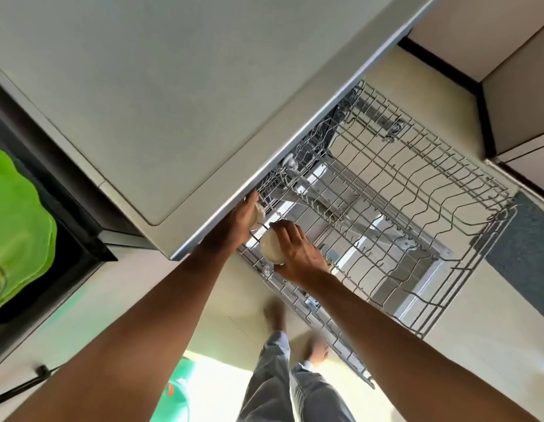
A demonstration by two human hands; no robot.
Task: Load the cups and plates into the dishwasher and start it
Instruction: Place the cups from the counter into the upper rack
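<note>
The dishwasher's grey wire rack point(417, 214) is pulled out below the counter edge, with the open door under it. My right hand point(298, 251) grips a cream cup point(272, 249) at the rack's near left corner. Just left of it, my left hand point(240, 220) holds a second pale cup point(257, 213), partly hidden under the counter edge. Both cups are at the rack's wires; whether they rest on them I cannot tell.
The grey countertop point(173, 95) overhangs the rack's left side. A green plastic item point(17, 223) lies in the dark sink at far left. Cabinet fronts point(517, 95) stand at the right. My legs and feet point(282, 360) are on the pale floor beside the rack.
</note>
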